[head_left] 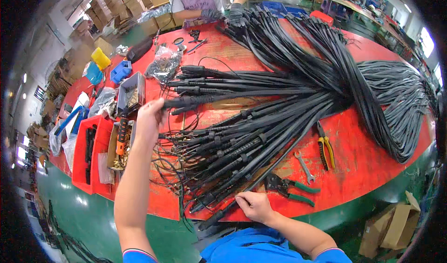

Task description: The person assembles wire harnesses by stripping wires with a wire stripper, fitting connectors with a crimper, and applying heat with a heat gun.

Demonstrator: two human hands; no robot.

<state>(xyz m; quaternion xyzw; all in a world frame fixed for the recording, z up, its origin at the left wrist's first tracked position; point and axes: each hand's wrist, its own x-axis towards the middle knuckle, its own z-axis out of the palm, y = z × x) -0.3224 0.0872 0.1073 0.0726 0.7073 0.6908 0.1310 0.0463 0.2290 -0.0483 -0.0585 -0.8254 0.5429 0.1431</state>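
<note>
Leftmost, at about nine o'clock, a red plastic bin point(83, 147) sits on the red bench point(363, 170), with an orange-handled tool point(122, 133) lying across a small cardboard box of metal parts point(116, 157) just beside it. Above them, toward ten o'clock, a grey tray of small parts point(131, 93) stands near a blue plastic piece point(122, 70) and a yellow container point(100, 58), and a clear bag of small hardware point(163, 65) lies at eleven o'clock.

Next comes the left hand point(150, 118), raised over the bench left of centre. Its fingers are curled closed around the end of one black cable point(186, 104), whose moulded tip points toward nine o'clock. That cable belongs to the upper fan of a large bundle of black cables point(279, 100) spreading across the middle of the bench, from the loose ends at the left to a dense looped mass at three o'clock.

The right hand point(253, 206) rests at six o'clock on the near edge of the bench, fingers bent down and pinching at the lowest cable ends; whether it has hold of one cannot be told.

Just right of it lie green-handled cutters point(288, 187), then a small open-ended spanner point(305, 167), then yellow-handled pliers point(326, 149) at four o'clock.

At twelve o'clock a co-worker's gloved hands point(223, 15) grip the far end of the bundle. A cardboard box point(393, 228) stands on the green floor at five o'clock.
</note>
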